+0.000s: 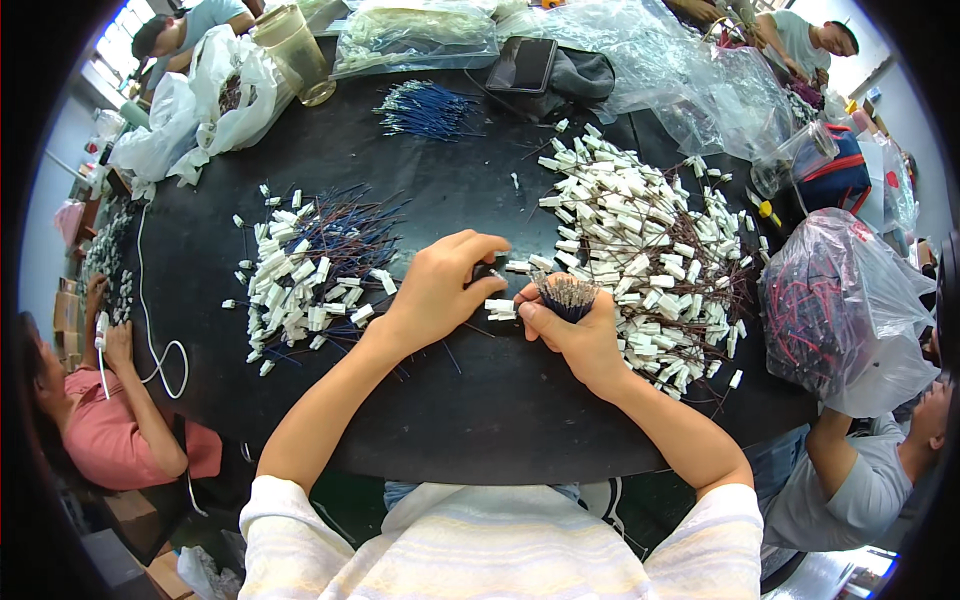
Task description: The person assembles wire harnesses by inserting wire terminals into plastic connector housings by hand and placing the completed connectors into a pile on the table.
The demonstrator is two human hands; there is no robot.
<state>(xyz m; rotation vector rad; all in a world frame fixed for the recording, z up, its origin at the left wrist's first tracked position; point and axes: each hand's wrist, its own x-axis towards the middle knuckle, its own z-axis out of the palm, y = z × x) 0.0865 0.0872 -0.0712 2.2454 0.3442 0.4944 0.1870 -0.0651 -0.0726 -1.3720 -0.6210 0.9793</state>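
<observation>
Bare black table (480, 400) lay before both hands; right hand (580, 335) gripped a wire bundle (567, 295), left hand (435, 290) pinched a small connector (490, 270).

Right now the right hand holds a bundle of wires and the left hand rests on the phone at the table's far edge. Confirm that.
Not quite. The right hand does hold the bundle of wires, but the left hand is at a small white connector mid-table. The phone lies untouched at the far edge, as the head view shows.

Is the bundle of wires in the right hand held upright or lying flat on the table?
Upright: the right hand grips the wire bundle in its fist, with the metal wire tips pointing up toward the camera, above the black table.
</observation>
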